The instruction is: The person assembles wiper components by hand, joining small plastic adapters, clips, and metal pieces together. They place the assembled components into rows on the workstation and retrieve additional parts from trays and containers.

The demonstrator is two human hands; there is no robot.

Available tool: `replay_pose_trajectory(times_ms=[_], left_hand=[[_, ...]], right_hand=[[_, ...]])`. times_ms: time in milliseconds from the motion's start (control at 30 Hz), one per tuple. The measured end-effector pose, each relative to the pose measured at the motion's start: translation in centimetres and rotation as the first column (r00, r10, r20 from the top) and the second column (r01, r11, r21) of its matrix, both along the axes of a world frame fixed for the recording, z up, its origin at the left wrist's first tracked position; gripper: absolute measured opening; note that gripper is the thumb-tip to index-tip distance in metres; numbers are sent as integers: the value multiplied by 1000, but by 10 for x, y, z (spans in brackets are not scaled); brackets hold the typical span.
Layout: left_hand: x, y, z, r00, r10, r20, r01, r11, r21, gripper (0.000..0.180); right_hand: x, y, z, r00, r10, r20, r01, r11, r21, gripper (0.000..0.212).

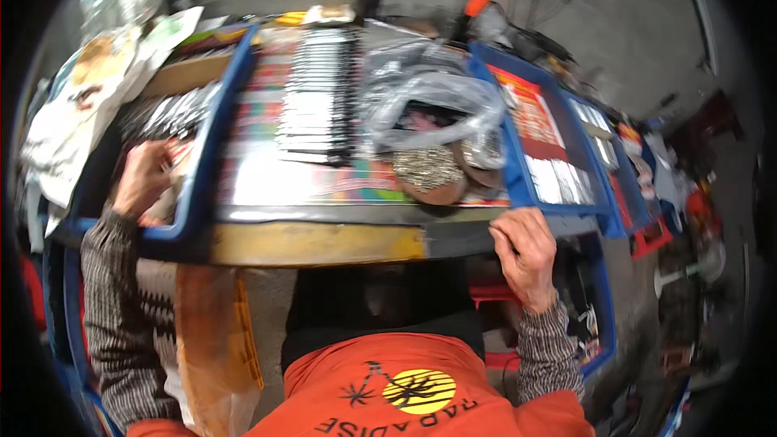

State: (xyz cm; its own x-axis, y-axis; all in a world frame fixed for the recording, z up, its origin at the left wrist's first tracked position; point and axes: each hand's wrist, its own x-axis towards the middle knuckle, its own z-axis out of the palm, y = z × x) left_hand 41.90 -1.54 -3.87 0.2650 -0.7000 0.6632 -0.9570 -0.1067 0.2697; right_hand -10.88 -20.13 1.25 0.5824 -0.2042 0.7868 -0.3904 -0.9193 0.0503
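My left hand [146, 175] reaches into the near end of a blue tray [205, 150] on the left side of the table. Its fingers are curled together, and whatever is between them is blurred. Just beyond it in the tray lies a heap of shiny silvery packets [171, 113]. My right hand [526, 252] rests at the table's front edge, right of the middle, fingers closed in a loose fist with nothing visible in it. Nearest to that hand is a second blue tray [558, 208] holding white packets [558, 182] and a red printed sheet [530, 117].
Center table holds a long row of stacked white-and-black flat pieces [316, 97]. Right of it, an opened clear plastic bag [437, 89] lies behind a round container of small metallic bits [427, 171]. Crumpled wrapping [73, 117] overhangs the left tray. An orange bag [212, 340] hangs below the edge.
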Motion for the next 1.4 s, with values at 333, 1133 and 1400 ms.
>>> replay_pose_trajectory(times_ms=[333,1133,1400], left_hand=[[-15,-12,16,981,1,-196,-17,997,-78,5],[-155,-22,44,947,-113,-300,25,959,-284,5],[-210,-42,42,930,-168,-327,91,967,-238,11]], right_hand=[[-84,-69,43,933,-360,19,359,932,43,6],[-99,-175,52,803,-502,-322,574,796,190,20],[-100,-178,56,829,-490,-269,555,780,289,19]])
